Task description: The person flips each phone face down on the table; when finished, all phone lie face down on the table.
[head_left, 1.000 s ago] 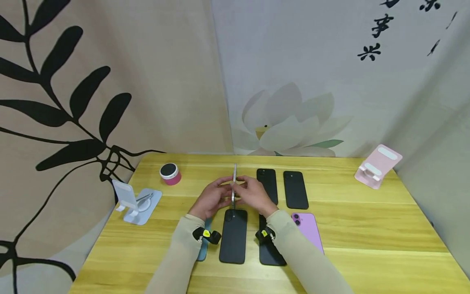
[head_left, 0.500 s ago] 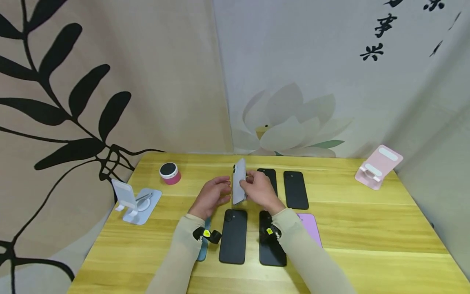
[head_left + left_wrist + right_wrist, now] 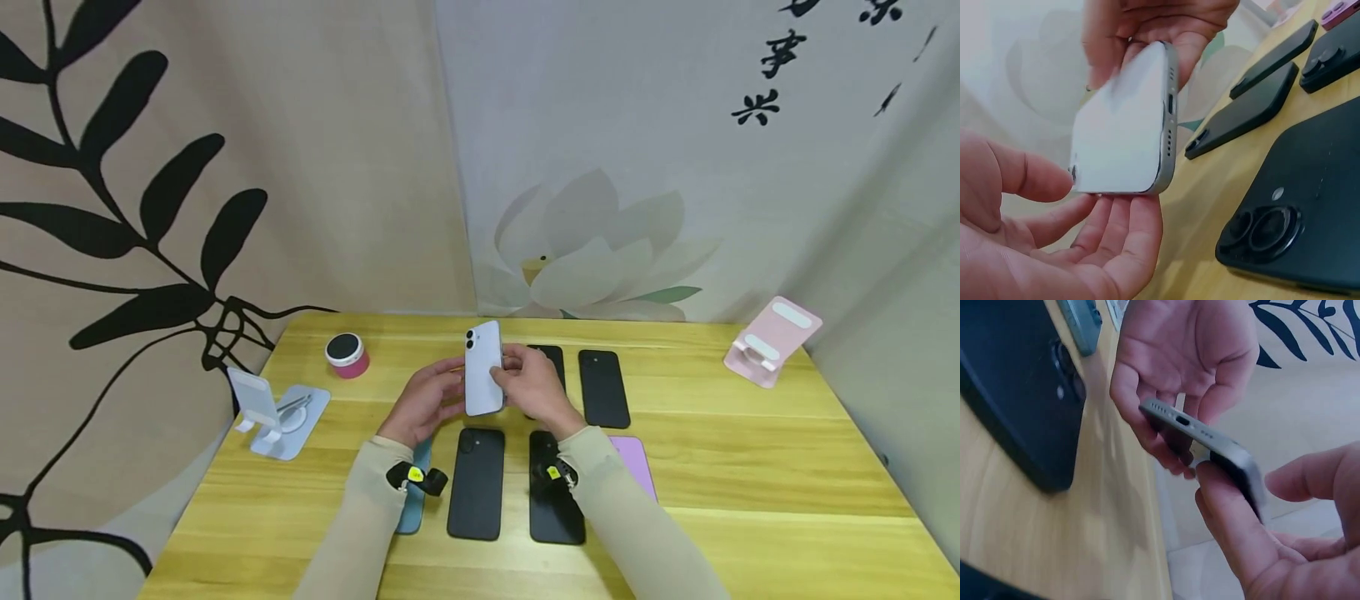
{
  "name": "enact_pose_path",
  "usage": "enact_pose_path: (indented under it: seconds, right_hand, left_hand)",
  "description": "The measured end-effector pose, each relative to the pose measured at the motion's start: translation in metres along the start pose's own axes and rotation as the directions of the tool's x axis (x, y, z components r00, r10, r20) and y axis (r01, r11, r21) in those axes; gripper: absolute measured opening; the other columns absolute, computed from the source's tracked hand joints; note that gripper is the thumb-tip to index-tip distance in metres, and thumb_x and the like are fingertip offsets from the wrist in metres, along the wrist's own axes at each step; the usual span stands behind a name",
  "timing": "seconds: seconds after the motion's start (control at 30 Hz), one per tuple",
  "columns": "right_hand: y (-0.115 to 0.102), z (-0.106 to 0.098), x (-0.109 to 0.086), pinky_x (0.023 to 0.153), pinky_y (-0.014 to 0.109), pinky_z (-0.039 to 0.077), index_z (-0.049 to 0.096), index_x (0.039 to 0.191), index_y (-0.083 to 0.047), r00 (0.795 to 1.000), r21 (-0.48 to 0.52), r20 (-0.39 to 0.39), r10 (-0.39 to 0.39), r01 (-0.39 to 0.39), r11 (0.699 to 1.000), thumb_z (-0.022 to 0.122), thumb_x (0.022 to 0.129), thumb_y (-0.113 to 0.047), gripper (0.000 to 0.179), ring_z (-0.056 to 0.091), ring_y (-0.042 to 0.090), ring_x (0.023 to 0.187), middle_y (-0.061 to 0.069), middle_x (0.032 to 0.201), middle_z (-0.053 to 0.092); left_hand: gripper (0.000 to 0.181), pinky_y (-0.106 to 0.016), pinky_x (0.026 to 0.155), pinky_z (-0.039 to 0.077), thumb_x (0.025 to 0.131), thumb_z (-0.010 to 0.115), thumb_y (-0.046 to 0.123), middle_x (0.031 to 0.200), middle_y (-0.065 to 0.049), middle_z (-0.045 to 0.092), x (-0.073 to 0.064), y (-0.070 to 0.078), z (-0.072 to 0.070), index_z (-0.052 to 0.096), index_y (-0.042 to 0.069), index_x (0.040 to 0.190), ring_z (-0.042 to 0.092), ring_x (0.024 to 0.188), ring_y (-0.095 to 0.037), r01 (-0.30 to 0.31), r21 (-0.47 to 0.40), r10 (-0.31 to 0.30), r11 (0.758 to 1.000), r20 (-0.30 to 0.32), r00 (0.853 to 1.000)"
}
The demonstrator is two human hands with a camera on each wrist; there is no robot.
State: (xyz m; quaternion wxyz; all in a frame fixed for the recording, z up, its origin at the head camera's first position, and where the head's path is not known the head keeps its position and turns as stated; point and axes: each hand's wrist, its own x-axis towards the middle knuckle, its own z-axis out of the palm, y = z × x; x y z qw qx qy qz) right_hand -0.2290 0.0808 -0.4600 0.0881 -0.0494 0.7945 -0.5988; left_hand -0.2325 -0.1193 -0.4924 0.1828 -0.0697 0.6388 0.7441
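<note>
A white phone [image 3: 482,371] with a silver frame is held up over the table, its camera back facing the head view. My right hand [image 3: 536,387] pinches its right edge, thumb on the back and fingers behind. At the other long edge, my left hand [image 3: 423,402] has its fingertips against the frame, its thumb by the camera corner. The left wrist view shows the white back [image 3: 1125,131] and the charging port end. Just below the hands lies a black phone [image 3: 477,487], face down. A blue phone [image 3: 412,500] is partly hidden by my left wrist.
Another black phone [image 3: 555,500] and a purple phone [image 3: 633,467] lie under my right arm. Two black phones [image 3: 551,358] [image 3: 604,387] lie farther back. A light blue stand [image 3: 288,421] and pink-white round jar [image 3: 348,356] are left; a pink stand [image 3: 771,342] is right.
The white phone has turned from edge-on to showing its back. My left hand came off it, then its fingers returned to the left edge; my right hand keeps hold.
</note>
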Motion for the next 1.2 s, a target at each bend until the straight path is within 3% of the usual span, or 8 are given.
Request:
enact_pose_path:
  seconds: [0.23,0.37,0.53,0.8,1.0,1.2]
  right_hand:
    - [0.012,0.001,0.003,0.079,0.045,0.067,0.056,0.150,-0.003,0.999,0.007,-0.006,0.054,-0.054,0.999,0.067,0.103,-0.016,0.050,0.075,0.031,0.109,0.018,0.128,0.071]
    - [0.020,0.002,0.005,0.076,0.042,0.067,0.055,0.150,-0.001,0.997,0.016,0.021,0.069,-0.069,0.997,0.067,0.103,-0.015,0.050,0.075,0.030,0.106,0.019,0.125,0.071]
    - [0.028,0.002,0.009,0.076,0.040,0.067,0.055,0.149,0.001,0.995,0.010,0.032,0.093,-0.094,0.996,0.067,0.103,-0.017,0.050,0.075,0.030,0.104,0.020,0.126,0.069]
    - [0.035,0.002,0.010,0.080,0.037,0.066,0.055,0.148,0.003,0.992,-0.041,0.048,0.119,-0.117,0.992,0.069,0.103,-0.019,0.052,0.074,0.028,0.106,0.022,0.133,0.066]
    - [0.033,0.002,0.008,0.080,0.035,0.066,0.061,0.144,0.003,0.995,-0.119,0.038,0.091,-0.086,0.989,0.068,0.102,-0.022,0.049,0.078,0.027,0.100,0.022,0.133,0.070]
    - [0.033,0.004,0.008,0.080,0.035,0.066,0.062,0.144,0.002,0.997,-0.153,0.037,0.071,-0.065,0.986,0.068,0.103,-0.023,0.049,0.077,0.028,0.108,0.021,0.135,0.070]
  left_hand:
    - [0.048,-0.038,0.096,0.058,0.106,0.051,0.011,0.152,-0.015,0.057,0.003,-0.003,-0.006,0.054,0.006,0.153,0.063,0.120,-0.023,0.010,0.037,-0.009,0.999,-0.017,1.000]
    - [0.049,-0.034,0.091,0.057,0.105,0.052,0.012,0.147,-0.016,0.059,0.005,-0.002,-0.006,0.053,0.003,0.153,0.060,0.112,-0.021,0.019,0.074,-0.016,0.997,-0.037,0.999]
    - [0.049,-0.034,0.094,0.058,0.104,0.054,0.013,0.141,-0.017,0.063,0.006,0.000,-0.005,0.054,0.002,0.151,0.061,0.115,-0.023,0.013,0.153,-0.005,0.988,-0.051,0.999]
    - [0.049,-0.043,0.102,0.060,0.105,0.054,0.017,0.143,-0.020,0.065,0.005,-0.001,0.002,0.054,-0.004,0.150,0.065,0.123,-0.028,0.015,0.304,0.015,0.953,-0.096,0.995]
    - [0.050,-0.043,0.102,0.058,0.105,0.054,0.019,0.146,-0.019,0.063,0.004,0.001,0.005,0.055,-0.003,0.150,0.064,0.123,-0.027,0.017,0.374,0.029,0.927,-0.118,0.993]
    - [0.050,-0.041,0.098,0.057,0.105,0.055,0.023,0.143,-0.020,0.065,0.001,0.002,0.007,0.057,-0.004,0.148,0.065,0.120,-0.029,-0.001,0.457,0.070,0.890,-0.134,0.989]
